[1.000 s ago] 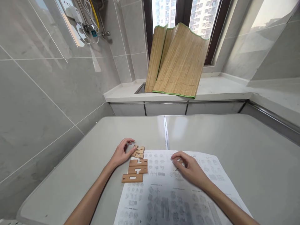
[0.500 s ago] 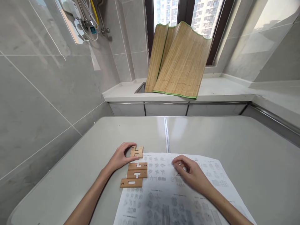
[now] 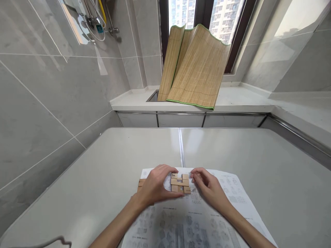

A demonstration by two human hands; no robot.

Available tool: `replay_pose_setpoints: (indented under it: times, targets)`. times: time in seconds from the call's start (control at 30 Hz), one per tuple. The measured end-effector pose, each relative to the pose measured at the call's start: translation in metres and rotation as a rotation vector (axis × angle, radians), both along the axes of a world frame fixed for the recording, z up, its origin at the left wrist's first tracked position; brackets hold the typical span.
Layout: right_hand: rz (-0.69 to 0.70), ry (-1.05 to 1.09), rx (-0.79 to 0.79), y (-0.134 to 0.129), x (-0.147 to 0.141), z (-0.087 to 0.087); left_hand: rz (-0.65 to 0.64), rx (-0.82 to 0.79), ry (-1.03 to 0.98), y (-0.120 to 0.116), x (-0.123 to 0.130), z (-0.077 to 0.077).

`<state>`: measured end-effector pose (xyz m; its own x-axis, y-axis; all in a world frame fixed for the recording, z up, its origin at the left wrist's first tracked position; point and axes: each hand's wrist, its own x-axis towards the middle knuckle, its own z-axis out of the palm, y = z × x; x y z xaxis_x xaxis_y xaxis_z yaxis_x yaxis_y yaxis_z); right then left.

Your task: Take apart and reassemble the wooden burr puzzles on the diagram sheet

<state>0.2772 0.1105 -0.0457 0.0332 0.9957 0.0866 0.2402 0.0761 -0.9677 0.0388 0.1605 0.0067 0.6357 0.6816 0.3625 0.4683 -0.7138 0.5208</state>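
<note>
blocks [image 3: 180, 183] (pale wood, one marked 3) are pinched by the left hand [image 3: 158, 184]; just beside, at three o'clock, the right hand [image 3: 210, 189] curls, its grip impossible to tell.

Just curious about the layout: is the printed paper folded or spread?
Spread: the printed paper lies open on the table, its printing visible around the left hand and right hand.

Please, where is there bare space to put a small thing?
Bare tabletop lies between the counter and printed sheet, and right of the sheet. Crowded: the sheet's far part, where the left hand holds pale wooden pieces beside the right hand. Brown boards sit behind the left hand.
</note>
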Motion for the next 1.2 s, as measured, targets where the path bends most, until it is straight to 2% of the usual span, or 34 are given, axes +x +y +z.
replay_pose_setpoints:
  times: [0.1, 0.27, 0.43, 0.63, 0.77, 0.87, 1.0, 1.2]
  targets:
    - [-0.033, -0.009, 0.001, -0.001, -0.001, 0.002, 0.014, 0.067, 0.025, -0.008, 0.011, -0.009]
    - [-0.025, -0.078, 0.013, -0.002, -0.001, 0.001, 0.135, 0.109, 0.080, -0.007, 0.007, -0.021]
    - [0.007, -0.210, 0.072, -0.002, -0.002, -0.001, 0.123, 0.127, 0.169, -0.009, 0.008, -0.025]
    - [0.086, -0.347, 0.197, -0.007, -0.001, 0.005, 0.034, 0.091, 0.187, -0.012, 0.006, -0.017]
    - [0.208, -0.418, 0.350, -0.011, 0.004, 0.009, -0.124, -0.010, 0.235, -0.004, -0.006, -0.011]
    - [0.289, -0.450, 0.384, -0.012, 0.005, 0.012, -0.206, -0.063, 0.272, 0.002, -0.015, -0.007]
    - [0.362, -0.492, 0.351, -0.014, 0.004, 0.014, -0.202, -0.085, 0.291, 0.005, -0.022, -0.002]
    - [0.391, -0.487, 0.330, -0.013, 0.006, 0.013, -0.170, -0.145, 0.269, 0.006, -0.029, 0.007]
